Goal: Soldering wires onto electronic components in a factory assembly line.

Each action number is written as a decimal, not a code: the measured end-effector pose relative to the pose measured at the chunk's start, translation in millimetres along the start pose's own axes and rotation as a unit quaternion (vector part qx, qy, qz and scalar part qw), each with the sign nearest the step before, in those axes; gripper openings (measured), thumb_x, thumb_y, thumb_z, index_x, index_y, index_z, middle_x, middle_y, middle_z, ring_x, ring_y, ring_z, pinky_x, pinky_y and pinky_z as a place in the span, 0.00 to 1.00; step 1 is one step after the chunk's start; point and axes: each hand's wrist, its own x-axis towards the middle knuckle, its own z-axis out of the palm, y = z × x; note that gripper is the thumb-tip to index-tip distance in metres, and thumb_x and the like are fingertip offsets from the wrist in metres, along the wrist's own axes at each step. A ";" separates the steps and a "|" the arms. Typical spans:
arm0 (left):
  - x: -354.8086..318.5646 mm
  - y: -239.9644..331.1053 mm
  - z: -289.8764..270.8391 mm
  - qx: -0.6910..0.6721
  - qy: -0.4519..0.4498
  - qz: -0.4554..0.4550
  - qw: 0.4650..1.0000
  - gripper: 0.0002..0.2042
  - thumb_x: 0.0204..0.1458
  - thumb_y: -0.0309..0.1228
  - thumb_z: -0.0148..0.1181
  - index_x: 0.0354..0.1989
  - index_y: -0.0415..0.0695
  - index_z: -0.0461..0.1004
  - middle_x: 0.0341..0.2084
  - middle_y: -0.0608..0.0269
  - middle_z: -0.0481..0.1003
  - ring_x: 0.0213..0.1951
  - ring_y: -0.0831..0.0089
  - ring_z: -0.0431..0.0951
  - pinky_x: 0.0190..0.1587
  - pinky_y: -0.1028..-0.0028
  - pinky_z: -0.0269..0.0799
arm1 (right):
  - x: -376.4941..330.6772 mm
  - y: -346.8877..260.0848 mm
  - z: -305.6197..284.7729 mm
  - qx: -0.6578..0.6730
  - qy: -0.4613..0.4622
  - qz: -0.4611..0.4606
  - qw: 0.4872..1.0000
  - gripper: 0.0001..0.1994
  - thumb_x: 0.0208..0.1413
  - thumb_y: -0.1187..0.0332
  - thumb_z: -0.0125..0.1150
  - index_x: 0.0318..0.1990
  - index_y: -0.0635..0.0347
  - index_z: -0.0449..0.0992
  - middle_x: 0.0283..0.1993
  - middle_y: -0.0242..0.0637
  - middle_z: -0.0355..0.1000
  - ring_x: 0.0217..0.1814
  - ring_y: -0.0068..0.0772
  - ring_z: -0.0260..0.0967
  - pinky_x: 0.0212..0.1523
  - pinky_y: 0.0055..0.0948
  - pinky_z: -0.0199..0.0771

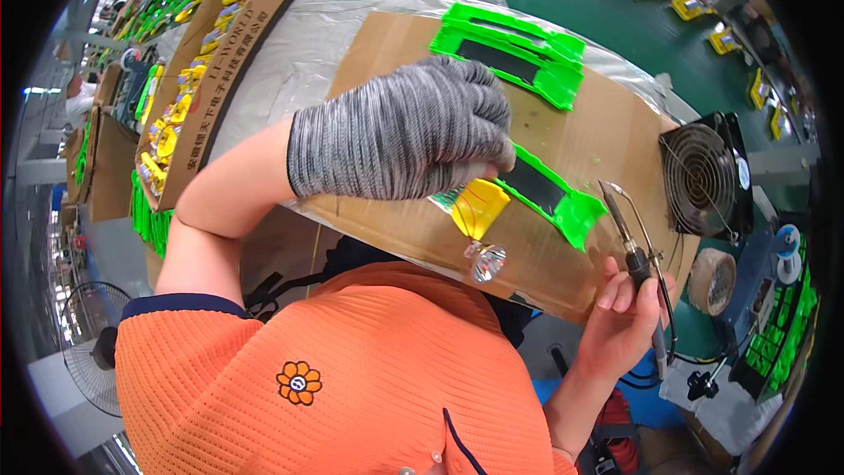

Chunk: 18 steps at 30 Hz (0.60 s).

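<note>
"What do the fingers hold?"
"The left hand (pixel 404 132), in a streaky grey knit glove, curls closed on a yellow plastic lamp piece (pixel 479 204) with a shiny round reflector, at five o'clock from the glove. The bare right hand (pixel 620 321), at four, grips a slim dark-handled soldering iron (pixel 637 264)."
"And the surface?"
"Flat brown cardboard (pixel 624 141), with two glossy green plastic frames (pixel 558 79) at one and three."
"The room?"
"Round-grilled black fan (pixel 699 178) at three; brown carton of yellow parts (pixel 233 66) at ten."
</note>
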 end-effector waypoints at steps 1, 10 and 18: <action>-7.2 2.1 0.1 -0.031 0.004 -0.015 0.999 0.11 0.48 0.29 0.65 0.40 0.46 0.76 0.37 0.61 0.74 0.48 0.57 0.73 0.49 0.61 0.71 | -0.9 0.6 1.4 0.006 -0.005 0.006 1.000 0.07 0.61 0.67 0.53 0.40 0.59 0.63 0.18 0.30 0.60 0.19 0.27 0.63 0.53 0.42 0.73; -22.8 20.5 40.4 0.019 0.112 -0.085 0.990 0.06 0.48 0.30 0.66 0.32 0.48 0.75 0.34 0.66 0.75 0.45 0.61 0.76 0.47 0.61 0.71 | -8.4 10.0 23.8 0.031 -0.038 0.033 0.998 0.07 0.61 0.66 0.52 0.41 0.56 0.64 0.18 0.29 0.60 0.19 0.27 0.63 0.60 0.57 0.66; -1.5 24.4 54.0 -0.168 0.094 -0.187 0.963 0.06 0.51 0.29 0.63 0.37 0.46 0.77 0.30 0.56 0.77 0.34 0.54 0.78 0.39 0.63 0.74 | 2.9 3.7 6.5 0.118 -0.073 0.030 0.990 0.07 0.61 0.67 0.53 0.41 0.56 0.63 0.16 0.30 0.59 0.17 0.30 0.63 0.63 0.61 0.63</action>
